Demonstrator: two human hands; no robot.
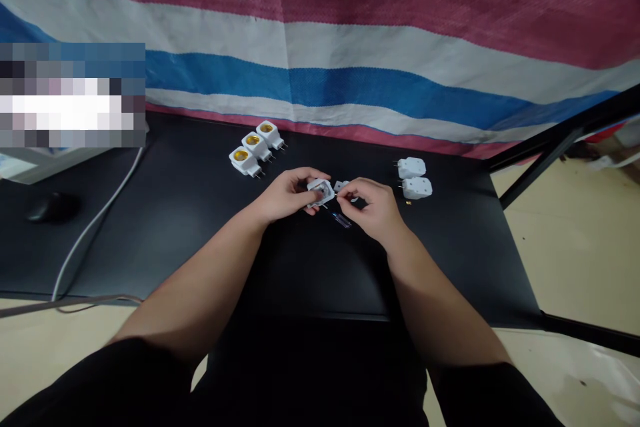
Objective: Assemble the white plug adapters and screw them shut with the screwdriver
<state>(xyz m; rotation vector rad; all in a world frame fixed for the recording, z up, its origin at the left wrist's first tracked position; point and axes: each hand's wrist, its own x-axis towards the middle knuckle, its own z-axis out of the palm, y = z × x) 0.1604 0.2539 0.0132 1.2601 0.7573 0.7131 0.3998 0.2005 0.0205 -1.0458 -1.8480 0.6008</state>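
My left hand [293, 197] grips an opened white plug-in lamp socket housing [320, 192], its hollow inside facing up under my thumb. Beside it, the thumb and fingertips of my right hand [370, 203] pinch a tiny brass-coloured piece at the housing's right edge; its exact kind is too small to tell. Partly behind my right fingers lies another white plastic part [341, 185] on the table. Just below the hands rests a small screwdriver [341, 219] with a dark translucent handle.
Three white sockets [254, 141] with brass-coloured inner shells and pins stand at the back left. Two white plug housings [417, 187] sit at the right, near a small brass piece [409, 203]. On the left are a black mouse [54, 207] and a grey cable [100, 213]. A striped sheet [320, 87] hangs behind the black table [175, 213].
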